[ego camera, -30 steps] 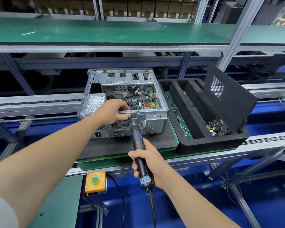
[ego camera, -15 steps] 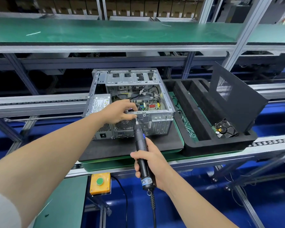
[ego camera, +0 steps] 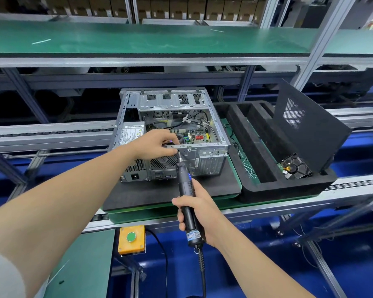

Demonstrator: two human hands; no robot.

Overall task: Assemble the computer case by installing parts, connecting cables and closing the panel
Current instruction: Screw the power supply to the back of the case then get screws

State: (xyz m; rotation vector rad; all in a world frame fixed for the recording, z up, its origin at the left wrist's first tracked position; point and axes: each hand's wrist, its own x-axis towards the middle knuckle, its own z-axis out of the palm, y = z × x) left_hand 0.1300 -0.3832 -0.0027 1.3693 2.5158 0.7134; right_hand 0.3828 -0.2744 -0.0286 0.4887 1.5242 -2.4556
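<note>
The left hand [ego camera: 154,145] is curling its fingers over the rear rail of the open case [ego camera: 209,162], likely steadying it on the mat [ego camera: 159,196], while the right hand [ego camera: 199,208], fingers clamped round the screwdriver [ego camera: 184,186], is pressing the bit against that rail.

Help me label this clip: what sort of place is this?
Probably a computer factory assembly line: open grey metal computer case, silver roller conveyor track, black corded electric screwdriver in the right hand.
</note>
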